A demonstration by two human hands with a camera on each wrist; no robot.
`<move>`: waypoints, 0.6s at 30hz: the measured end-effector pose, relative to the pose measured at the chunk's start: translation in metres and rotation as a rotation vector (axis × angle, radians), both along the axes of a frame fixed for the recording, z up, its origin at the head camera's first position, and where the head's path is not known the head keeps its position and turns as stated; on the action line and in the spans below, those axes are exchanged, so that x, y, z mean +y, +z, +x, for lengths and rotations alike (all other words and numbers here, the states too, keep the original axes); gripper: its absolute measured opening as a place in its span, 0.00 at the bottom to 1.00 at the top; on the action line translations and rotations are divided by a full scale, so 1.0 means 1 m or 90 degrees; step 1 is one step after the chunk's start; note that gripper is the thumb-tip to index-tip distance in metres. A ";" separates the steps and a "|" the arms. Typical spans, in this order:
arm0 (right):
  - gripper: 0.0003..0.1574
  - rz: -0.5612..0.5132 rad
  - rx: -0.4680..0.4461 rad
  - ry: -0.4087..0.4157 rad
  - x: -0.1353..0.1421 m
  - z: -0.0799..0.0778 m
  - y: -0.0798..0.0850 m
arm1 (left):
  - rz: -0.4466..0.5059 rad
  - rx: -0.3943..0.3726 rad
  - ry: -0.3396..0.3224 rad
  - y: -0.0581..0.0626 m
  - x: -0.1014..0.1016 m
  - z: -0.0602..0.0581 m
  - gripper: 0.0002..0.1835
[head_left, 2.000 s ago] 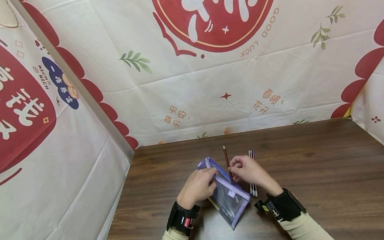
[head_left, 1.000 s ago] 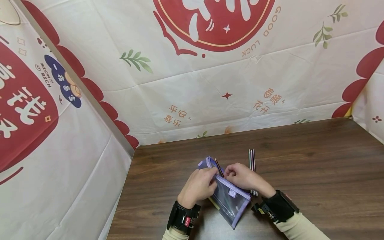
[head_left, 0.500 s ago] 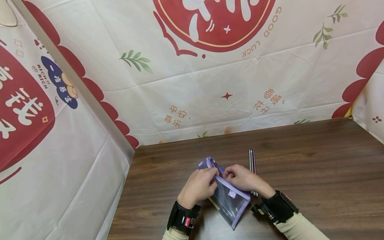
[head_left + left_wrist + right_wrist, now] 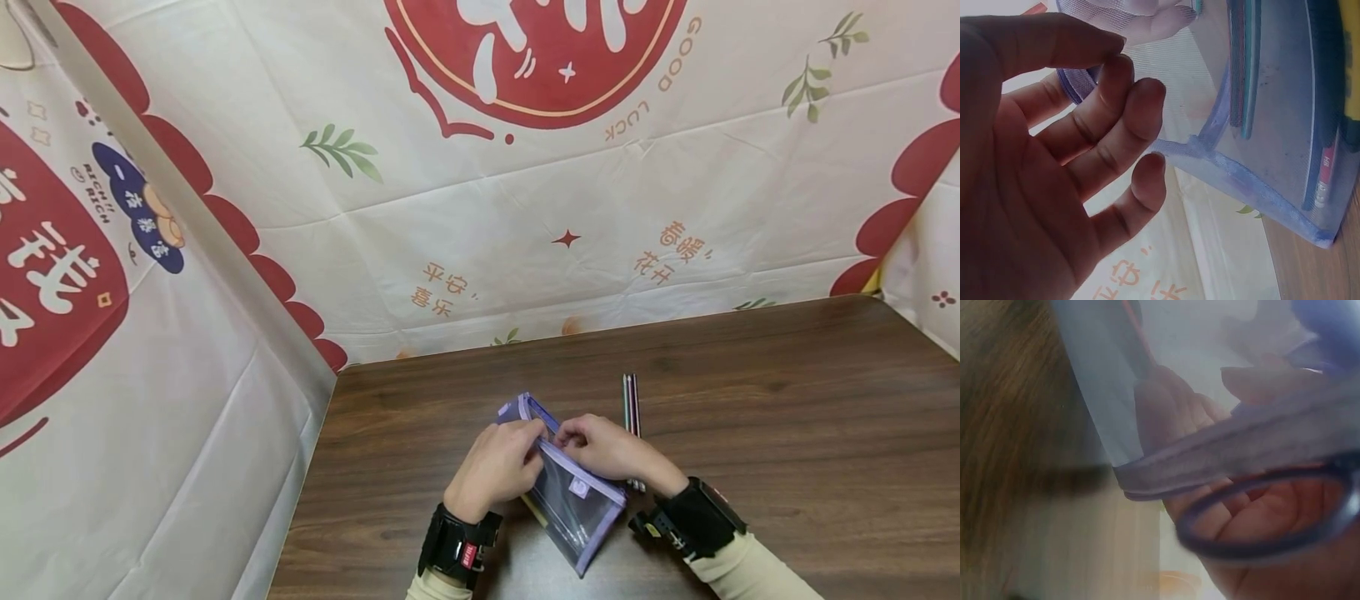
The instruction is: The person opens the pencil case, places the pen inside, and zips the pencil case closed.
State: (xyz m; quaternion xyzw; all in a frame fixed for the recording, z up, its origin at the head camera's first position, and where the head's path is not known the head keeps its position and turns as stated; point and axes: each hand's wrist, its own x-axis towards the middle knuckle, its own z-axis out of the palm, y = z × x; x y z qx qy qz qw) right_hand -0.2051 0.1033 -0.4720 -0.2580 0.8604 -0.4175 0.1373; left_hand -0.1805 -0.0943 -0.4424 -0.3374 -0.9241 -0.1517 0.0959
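Note:
A see-through pencil case [image 4: 570,510] with purple zip edging lies slanted on the table, its zip undone. My left hand [image 4: 495,467] pinches the upper rim between thumb and curled fingers. At the opening is my right hand [image 4: 603,446], partly inside the case. In the right wrist view its fingers [image 4: 1166,406] and thumb stand apart behind the clear wall, fingertips by a dark pencil [image 4: 1138,328] with a red line. Through the case in the left wrist view show slim pencils [image 4: 1245,69] and a yellow-and-black item [image 4: 1350,75].
Several pencils [image 4: 631,404] lie side by side on the brown wooden table [image 4: 780,433], just right of my right hand and partly under its wrist. A printed white cloth [image 4: 480,208] hangs behind the table, another [image 4: 202,400] at the left.
The dark red pencil that my right hand held upright went down into the case and dropped from sight in the head view. The right hand moved left to the opening; the left hand stayed.

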 end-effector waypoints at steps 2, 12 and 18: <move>0.10 -0.003 0.014 0.001 0.001 -0.001 0.000 | 0.002 0.000 0.008 0.000 -0.001 0.000 0.06; 0.11 -0.105 -0.051 -0.006 0.019 -0.006 0.011 | 0.002 0.009 0.028 0.000 -0.002 0.000 0.07; 0.14 -0.099 -0.078 -0.066 0.042 -0.013 0.020 | 0.000 0.003 0.036 0.001 -0.003 0.000 0.07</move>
